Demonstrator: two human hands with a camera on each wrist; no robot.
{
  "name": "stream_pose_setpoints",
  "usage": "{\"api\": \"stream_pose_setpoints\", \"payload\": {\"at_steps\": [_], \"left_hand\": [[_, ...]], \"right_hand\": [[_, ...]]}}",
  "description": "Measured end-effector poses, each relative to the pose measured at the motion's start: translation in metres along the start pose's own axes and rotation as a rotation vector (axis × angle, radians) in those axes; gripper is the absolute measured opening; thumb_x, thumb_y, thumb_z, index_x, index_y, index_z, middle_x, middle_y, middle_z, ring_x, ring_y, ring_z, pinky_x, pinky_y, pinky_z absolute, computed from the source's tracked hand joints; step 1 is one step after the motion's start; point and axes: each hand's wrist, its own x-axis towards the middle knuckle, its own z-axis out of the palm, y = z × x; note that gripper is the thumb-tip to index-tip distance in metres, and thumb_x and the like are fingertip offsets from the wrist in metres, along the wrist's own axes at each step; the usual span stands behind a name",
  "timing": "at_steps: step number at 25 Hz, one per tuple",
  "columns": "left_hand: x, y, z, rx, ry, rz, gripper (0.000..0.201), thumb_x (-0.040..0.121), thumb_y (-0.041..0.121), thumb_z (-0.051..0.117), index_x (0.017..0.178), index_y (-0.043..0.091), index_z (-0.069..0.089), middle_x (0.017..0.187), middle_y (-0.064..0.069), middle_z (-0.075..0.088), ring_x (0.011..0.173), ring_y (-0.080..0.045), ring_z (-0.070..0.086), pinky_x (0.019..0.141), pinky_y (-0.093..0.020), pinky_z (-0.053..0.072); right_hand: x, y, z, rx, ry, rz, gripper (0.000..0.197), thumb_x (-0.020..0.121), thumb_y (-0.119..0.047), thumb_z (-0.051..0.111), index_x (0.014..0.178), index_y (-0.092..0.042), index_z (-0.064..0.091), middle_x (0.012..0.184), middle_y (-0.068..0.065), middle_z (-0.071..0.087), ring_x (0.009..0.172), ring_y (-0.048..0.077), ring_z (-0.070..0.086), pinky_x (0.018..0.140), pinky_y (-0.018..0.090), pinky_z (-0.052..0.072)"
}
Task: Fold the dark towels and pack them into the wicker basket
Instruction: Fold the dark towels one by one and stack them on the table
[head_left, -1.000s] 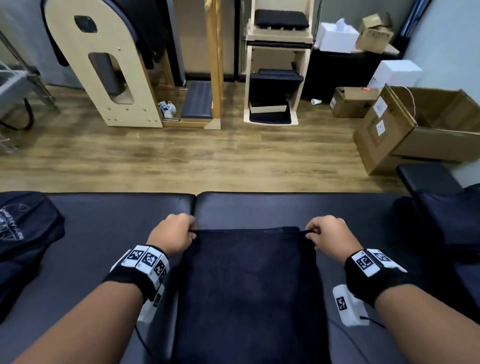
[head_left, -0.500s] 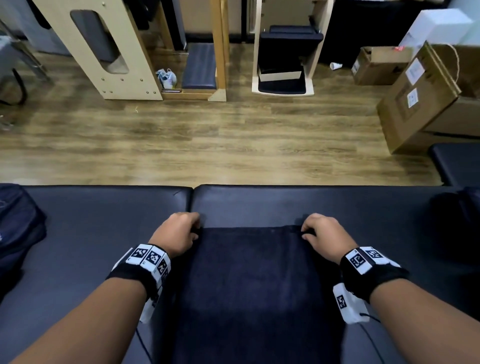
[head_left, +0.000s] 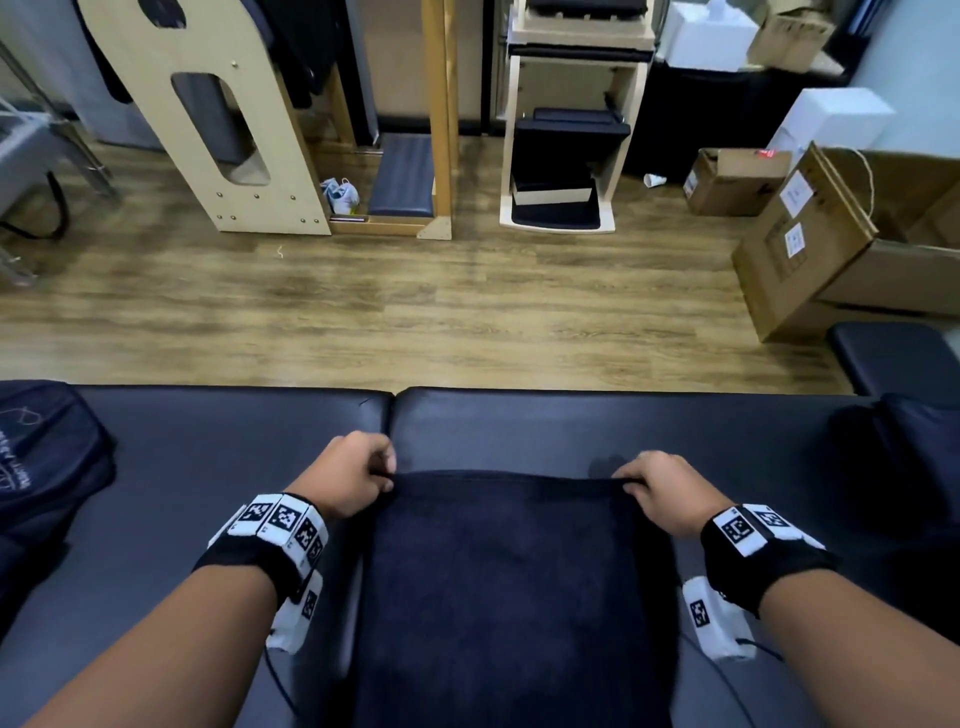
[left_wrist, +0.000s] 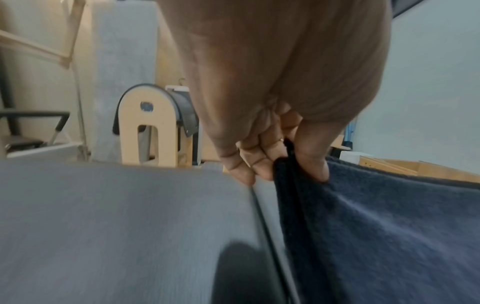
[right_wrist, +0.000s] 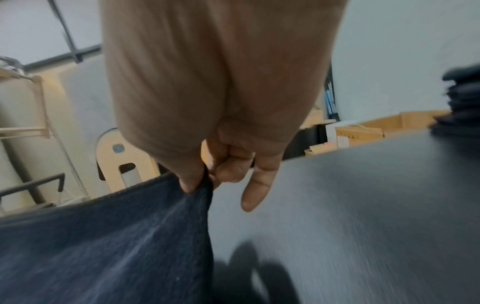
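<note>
A dark navy towel (head_left: 509, 582) lies lengthwise on the black padded bench (head_left: 571, 421), running toward me. My left hand (head_left: 358, 475) pinches its far left corner, thumb and curled fingers closed on the cloth (left_wrist: 298, 164). My right hand (head_left: 657, 491) pinches the far right corner (right_wrist: 200, 185), its little finger sticking out straight. The far edge is raised a little off the bench between the two hands. More dark towels (head_left: 914, 467) are piled at the bench's right end, also seen stacked in the right wrist view (right_wrist: 462, 102). No wicker basket is in view.
A dark bag (head_left: 41, 467) sits on the bench's left end. Beyond the bench is wooden floor (head_left: 389, 312), with wooden exercise equipment (head_left: 223, 114), a white stool unit (head_left: 566, 130) and cardboard boxes (head_left: 810, 244) along the back and right.
Both hands kept hold of the towel's far corners and have lifted that edge slightly off the bench. The head view tilted down, then back up.
</note>
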Motion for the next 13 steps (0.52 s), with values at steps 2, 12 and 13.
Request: {"api": "stream_pose_setpoints", "payload": {"at_steps": [2,12,13], "left_hand": [[-0.01,0.02,-0.027,-0.029,0.049,0.061,0.025,0.076,0.002,0.077,0.087,0.024,0.07,0.078,0.005,0.068,0.082,-0.014,0.066,0.074,-0.023,0.05],[-0.114,0.114,-0.167,0.128,0.651,0.547,0.003,0.081,0.008,0.077,0.083,0.009,0.079,0.078,-0.004,0.073,0.075,-0.022,0.064,0.07,-0.027,0.044],[-0.126,0.113,-0.161,0.149,0.657,0.572,0.004,0.08,0.008,0.078,0.082,0.012,0.079,0.078,-0.003,0.074,0.075,-0.022,0.066,0.069,-0.028,0.047]], "right_hand": [[-0.007,-0.013,-0.029,-0.072,0.053,-0.049,0.028,0.097,-0.013,0.056,0.117,-0.019,0.074,0.114,0.007,0.069,0.112,0.029,0.064,0.099,0.03,0.046],[-0.142,-0.084,-0.18,0.148,0.782,-0.122,0.025,0.094,-0.001,0.055,0.103,-0.013,0.075,0.069,-0.003,0.073,0.078,0.016,0.072,0.08,0.026,0.049],[-0.154,-0.081,-0.174,0.145,0.772,-0.119,0.027,0.093,0.001,0.057,0.103,-0.014,0.076,0.071,-0.002,0.073,0.081,0.019,0.071,0.079,0.026,0.049]]}}
